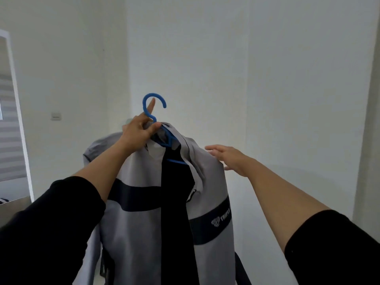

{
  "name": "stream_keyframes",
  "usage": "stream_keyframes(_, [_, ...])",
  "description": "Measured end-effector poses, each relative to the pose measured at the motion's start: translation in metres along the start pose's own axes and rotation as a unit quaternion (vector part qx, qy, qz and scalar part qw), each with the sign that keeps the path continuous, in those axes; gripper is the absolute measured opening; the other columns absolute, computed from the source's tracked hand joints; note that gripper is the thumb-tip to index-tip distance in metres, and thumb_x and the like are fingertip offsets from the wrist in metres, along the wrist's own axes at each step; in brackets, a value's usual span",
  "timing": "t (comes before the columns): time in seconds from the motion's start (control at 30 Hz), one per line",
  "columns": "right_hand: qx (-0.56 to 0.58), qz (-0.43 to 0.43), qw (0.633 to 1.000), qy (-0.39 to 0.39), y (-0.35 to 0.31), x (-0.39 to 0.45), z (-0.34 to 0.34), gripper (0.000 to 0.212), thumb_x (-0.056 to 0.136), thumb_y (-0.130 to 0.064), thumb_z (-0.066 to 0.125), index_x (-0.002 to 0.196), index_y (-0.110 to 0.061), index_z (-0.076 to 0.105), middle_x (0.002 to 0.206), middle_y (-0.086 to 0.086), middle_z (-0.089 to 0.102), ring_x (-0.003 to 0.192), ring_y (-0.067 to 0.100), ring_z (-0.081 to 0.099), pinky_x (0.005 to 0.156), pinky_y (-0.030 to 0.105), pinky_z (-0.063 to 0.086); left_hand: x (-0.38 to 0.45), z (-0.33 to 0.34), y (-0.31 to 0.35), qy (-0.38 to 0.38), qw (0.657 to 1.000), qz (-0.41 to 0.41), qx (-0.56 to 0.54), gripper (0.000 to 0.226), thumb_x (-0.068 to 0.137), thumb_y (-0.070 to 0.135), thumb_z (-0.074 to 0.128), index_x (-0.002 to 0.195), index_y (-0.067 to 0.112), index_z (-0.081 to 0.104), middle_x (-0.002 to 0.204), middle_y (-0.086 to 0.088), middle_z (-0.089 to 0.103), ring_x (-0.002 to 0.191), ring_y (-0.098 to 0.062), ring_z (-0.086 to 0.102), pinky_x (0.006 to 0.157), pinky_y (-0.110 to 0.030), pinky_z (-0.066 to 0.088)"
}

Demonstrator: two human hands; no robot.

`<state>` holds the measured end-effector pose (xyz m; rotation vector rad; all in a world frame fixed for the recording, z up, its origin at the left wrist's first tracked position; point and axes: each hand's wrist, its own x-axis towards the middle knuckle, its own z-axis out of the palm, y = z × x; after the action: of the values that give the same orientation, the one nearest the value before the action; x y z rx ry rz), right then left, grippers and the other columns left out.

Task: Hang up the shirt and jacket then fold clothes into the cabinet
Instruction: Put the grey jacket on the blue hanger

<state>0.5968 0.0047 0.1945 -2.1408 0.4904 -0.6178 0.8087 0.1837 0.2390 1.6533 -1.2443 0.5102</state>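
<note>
A grey jacket with a dark navy chest band and dark lining hangs open on a blue plastic hanger, held up in front of a white wall. My left hand grips the hanger at the base of its hook, forefinger pointing up along the hook. My right hand lies with straight fingers on the jacket's right shoulder, holding nothing. The jacket's lower part runs out of the frame.
White walls meet in a corner behind the jacket. A tall white-framed mirror leans at the left edge, and a light switch sits on the left wall. A white panel edge stands at the far right.
</note>
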Motion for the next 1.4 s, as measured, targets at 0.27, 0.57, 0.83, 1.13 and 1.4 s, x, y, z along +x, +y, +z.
stream_keyframes(0.27, [0.097,0.077,0.967,-0.221,0.024,-0.008,0.018,0.027,0.096,-0.026,0.050,0.121,-0.024,0.061,0.112,0.000,0.065,0.098,0.016,0.060,0.089,0.036,0.047,-0.012,0.004,0.001,-0.080,0.995,0.020,-0.056,0.045,0.095,0.023,0.052,0.135,0.036,0.037,0.091,-0.004,0.060,0.066,-0.009,0.036,0.080,-0.023,0.037])
stream_keyframes(0.57, [0.111,0.126,0.952,-0.255,0.018,-0.018,0.031,0.013,0.096,-0.030,0.050,0.097,-0.027,0.063,0.094,-0.005,0.067,0.083,0.009,0.064,0.068,0.020,0.052,-0.009,0.012,-0.005,-0.132,0.989,0.025,-0.057,0.055,0.095,0.031,0.050,0.146,0.024,0.030,0.096,0.007,0.025,0.081,-0.014,0.042,0.085,-0.013,0.040])
stream_keyframes(0.83, [-0.205,-0.076,0.967,0.134,0.025,0.003,0.012,0.014,0.092,-0.020,0.053,0.080,-0.019,0.060,0.076,0.001,0.059,0.075,0.020,0.051,0.069,0.028,0.036,-0.011,0.025,-0.029,-0.084,0.986,-0.095,0.109,0.056,0.089,0.056,0.048,0.140,0.036,0.037,0.077,0.004,0.056,0.085,-0.020,0.055,0.094,-0.043,0.043])
stream_keyframes(1.13, [-0.197,-0.132,0.961,0.140,0.017,0.004,0.004,0.033,0.086,-0.044,0.061,0.114,-0.027,0.054,0.079,-0.004,0.054,0.078,0.013,0.052,0.075,0.028,0.042,-0.002,0.033,0.003,0.054,0.990,-0.115,0.054,0.051,0.091,0.048,0.052,0.139,0.044,0.035,0.086,0.011,0.056,0.090,-0.015,0.050,0.096,-0.041,0.032])
stream_keyframes(1.4, [-0.319,-0.085,0.929,0.169,0.025,0.005,0.008,0.034,0.097,-0.035,0.044,0.067,-0.020,0.037,0.070,-0.002,0.050,0.077,0.026,0.050,0.065,0.031,0.033,0.001,0.049,0.016,-0.003,0.997,-0.052,-0.063,0.060,0.089,0.043,0.058,0.140,0.051,0.028,0.086,0.012,0.060,0.097,-0.015,0.057,0.102,-0.044,0.038])
